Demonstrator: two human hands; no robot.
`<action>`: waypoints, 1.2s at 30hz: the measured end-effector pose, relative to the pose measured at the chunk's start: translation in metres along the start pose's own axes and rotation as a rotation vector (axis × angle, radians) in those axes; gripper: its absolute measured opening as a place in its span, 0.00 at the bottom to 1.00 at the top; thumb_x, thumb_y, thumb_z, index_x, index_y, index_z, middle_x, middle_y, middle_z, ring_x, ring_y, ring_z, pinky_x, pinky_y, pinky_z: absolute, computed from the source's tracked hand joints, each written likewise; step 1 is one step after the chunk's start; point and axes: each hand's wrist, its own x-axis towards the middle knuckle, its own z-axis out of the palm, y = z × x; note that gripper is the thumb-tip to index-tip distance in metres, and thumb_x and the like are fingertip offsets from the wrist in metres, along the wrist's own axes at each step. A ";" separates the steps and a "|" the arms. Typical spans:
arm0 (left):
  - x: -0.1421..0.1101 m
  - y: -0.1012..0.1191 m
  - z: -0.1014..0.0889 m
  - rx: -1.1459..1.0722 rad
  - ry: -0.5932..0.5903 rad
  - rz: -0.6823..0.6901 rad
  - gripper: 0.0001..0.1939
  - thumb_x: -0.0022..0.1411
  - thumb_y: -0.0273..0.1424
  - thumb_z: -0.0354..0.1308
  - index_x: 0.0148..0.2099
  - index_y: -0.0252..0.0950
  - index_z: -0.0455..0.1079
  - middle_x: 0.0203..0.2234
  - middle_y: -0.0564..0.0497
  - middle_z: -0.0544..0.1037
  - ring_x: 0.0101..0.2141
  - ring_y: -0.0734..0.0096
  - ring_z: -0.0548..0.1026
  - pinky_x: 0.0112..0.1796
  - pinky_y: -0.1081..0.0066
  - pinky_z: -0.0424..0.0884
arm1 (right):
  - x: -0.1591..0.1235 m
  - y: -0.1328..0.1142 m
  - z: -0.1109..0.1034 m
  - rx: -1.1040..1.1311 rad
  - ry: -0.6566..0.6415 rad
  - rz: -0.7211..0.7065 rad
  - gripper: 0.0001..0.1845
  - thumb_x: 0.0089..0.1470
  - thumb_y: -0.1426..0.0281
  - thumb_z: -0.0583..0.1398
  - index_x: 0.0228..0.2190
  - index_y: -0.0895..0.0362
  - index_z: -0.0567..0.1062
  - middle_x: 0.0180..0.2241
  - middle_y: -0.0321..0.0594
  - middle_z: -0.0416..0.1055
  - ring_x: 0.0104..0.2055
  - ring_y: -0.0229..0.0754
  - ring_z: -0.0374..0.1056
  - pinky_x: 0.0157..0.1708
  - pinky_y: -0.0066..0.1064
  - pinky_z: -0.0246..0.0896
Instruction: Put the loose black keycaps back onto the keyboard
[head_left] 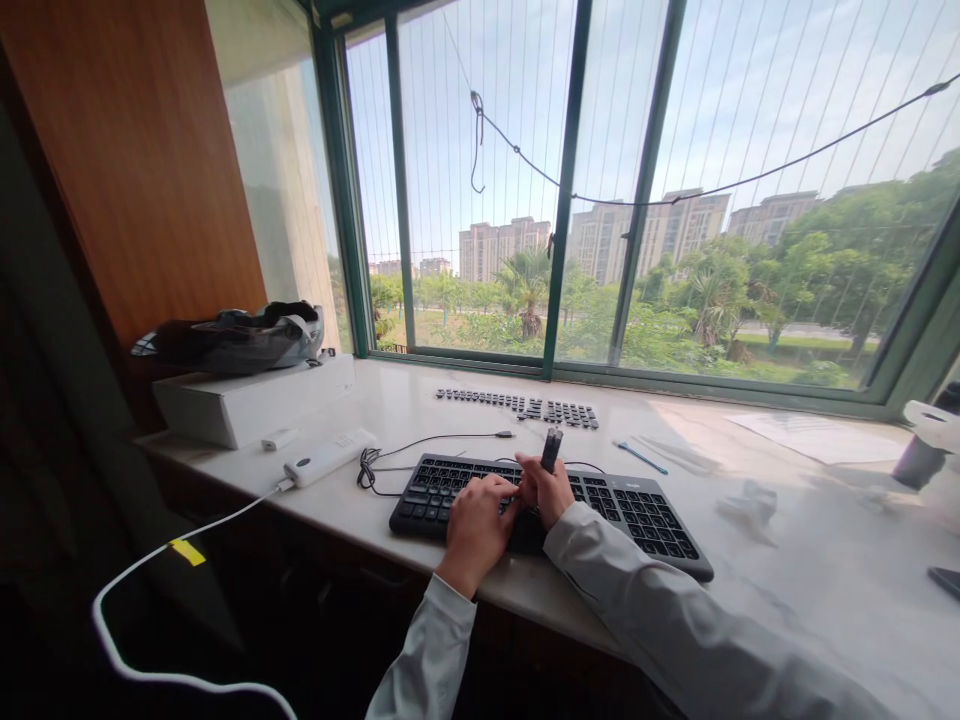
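Note:
A black keyboard (664, 525) lies near the front edge of the counter. Keycaps sit on its left part, while many places at the middle and right look bare. My left hand (480, 525) rests over the middle of the keyboard, its thumb and fingers drawn together close to the right hand; what they pinch is hidden. Wrapped around a short dark stick-like tool (553, 450) with a clear-looking end, my right hand (546, 492) leans on the keyboard, the tool standing upright. The tool's lower end is covered by my fingers. Loose black keycaps (491, 400) lie in rows behind.
A black USB cable (420, 439) curls behind the keyboard. Right of it are a blue thin tool (641, 457), crumpled clear plastic (750, 503) and paper (821, 438). At left, a white corded device (330, 458) lies before a white box (255, 400).

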 end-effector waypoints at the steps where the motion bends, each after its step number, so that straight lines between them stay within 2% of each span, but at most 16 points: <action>1: 0.000 0.000 0.000 -0.007 0.000 -0.012 0.08 0.63 0.37 0.54 0.40 0.47 0.75 0.39 0.56 0.78 0.37 0.67 0.71 0.36 0.69 0.62 | -0.001 -0.001 0.000 -0.035 -0.023 -0.028 0.28 0.45 0.55 0.61 0.08 0.54 0.56 0.07 0.28 0.48 0.11 0.29 0.44 0.12 0.28 0.38; 4: 0.001 0.000 0.001 -0.030 0.004 -0.053 0.09 0.63 0.36 0.54 0.41 0.45 0.75 0.38 0.55 0.78 0.38 0.66 0.72 0.37 0.69 0.63 | -0.005 0.000 -0.001 -0.120 -0.071 -0.102 0.27 0.47 0.57 0.61 0.08 0.55 0.57 0.08 0.28 0.49 0.12 0.29 0.45 0.14 0.27 0.40; 7: 0.001 0.000 0.001 -0.058 0.006 -0.072 0.09 0.62 0.36 0.55 0.42 0.43 0.75 0.39 0.53 0.79 0.39 0.66 0.72 0.38 0.69 0.64 | -0.005 0.004 -0.002 -0.072 -0.040 -0.095 0.27 0.47 0.57 0.60 0.08 0.54 0.57 0.08 0.28 0.48 0.12 0.29 0.44 0.14 0.27 0.40; 10: 0.000 0.001 -0.001 -0.109 0.023 -0.093 0.08 0.60 0.36 0.57 0.40 0.44 0.75 0.37 0.53 0.79 0.39 0.65 0.73 0.39 0.69 0.64 | -0.002 0.005 -0.004 -0.009 -0.031 -0.103 0.28 0.48 0.55 0.60 0.08 0.54 0.55 0.08 0.28 0.47 0.12 0.30 0.44 0.14 0.28 0.41; 13: 0.001 0.001 -0.004 -0.234 0.063 -0.127 0.07 0.62 0.35 0.56 0.40 0.44 0.74 0.35 0.54 0.80 0.38 0.67 0.75 0.39 0.70 0.66 | 0.002 -0.003 -0.008 -0.039 -0.016 -0.137 0.30 0.50 0.51 0.57 0.09 0.53 0.54 0.08 0.28 0.46 0.12 0.30 0.43 0.14 0.28 0.41; 15: 0.002 0.001 -0.006 -0.340 0.101 -0.146 0.08 0.64 0.34 0.53 0.40 0.42 0.73 0.35 0.53 0.80 0.37 0.69 0.76 0.39 0.71 0.67 | 0.005 -0.011 -0.013 -0.152 0.009 -0.156 0.30 0.51 0.50 0.55 0.10 0.53 0.54 0.09 0.29 0.48 0.13 0.31 0.44 0.15 0.28 0.42; 18: 0.002 0.001 -0.009 -0.411 0.175 -0.146 0.10 0.65 0.35 0.51 0.41 0.40 0.73 0.35 0.51 0.80 0.36 0.69 0.77 0.39 0.72 0.69 | 0.008 -0.023 -0.021 -0.435 0.021 -0.198 0.28 0.51 0.50 0.56 0.12 0.55 0.58 0.12 0.31 0.53 0.17 0.33 0.49 0.18 0.28 0.46; 22: 0.000 0.000 -0.013 -0.410 0.242 -0.122 0.12 0.66 0.36 0.50 0.42 0.40 0.73 0.38 0.50 0.80 0.37 0.68 0.76 0.39 0.71 0.70 | 0.010 -0.025 -0.026 -0.753 -0.099 -0.255 0.22 0.51 0.53 0.57 0.19 0.57 0.70 0.18 0.34 0.63 0.22 0.37 0.59 0.24 0.28 0.51; 26: -0.001 0.000 -0.013 -0.398 0.269 -0.088 0.12 0.67 0.32 0.49 0.44 0.41 0.74 0.41 0.51 0.79 0.39 0.68 0.76 0.40 0.71 0.70 | 0.010 -0.018 -0.025 -0.823 -0.210 -0.231 0.21 0.51 0.53 0.58 0.24 0.58 0.76 0.20 0.36 0.69 0.25 0.39 0.63 0.25 0.28 0.53; 30: -0.002 -0.001 -0.013 -0.381 0.275 -0.065 0.13 0.66 0.30 0.49 0.46 0.41 0.74 0.44 0.50 0.79 0.42 0.68 0.75 0.41 0.71 0.71 | 0.009 -0.012 -0.025 -0.831 -0.219 -0.215 0.22 0.51 0.52 0.58 0.23 0.58 0.77 0.19 0.35 0.69 0.24 0.38 0.63 0.25 0.27 0.53; 32: -0.003 -0.001 -0.013 -0.366 0.256 -0.070 0.13 0.65 0.29 0.50 0.48 0.41 0.73 0.45 0.50 0.78 0.40 0.69 0.76 0.40 0.72 0.71 | 0.010 -0.010 -0.026 -0.834 -0.212 -0.216 0.23 0.51 0.52 0.57 0.23 0.58 0.77 0.19 0.35 0.69 0.24 0.39 0.63 0.25 0.27 0.53; 36: -0.004 0.002 -0.015 -0.316 0.194 -0.118 0.14 0.62 0.30 0.55 0.49 0.42 0.73 0.42 0.50 0.79 0.28 0.72 0.74 0.35 0.71 0.71 | 0.012 -0.010 -0.028 -0.861 -0.217 -0.225 0.24 0.52 0.51 0.56 0.21 0.59 0.76 0.18 0.35 0.68 0.23 0.39 0.63 0.23 0.27 0.51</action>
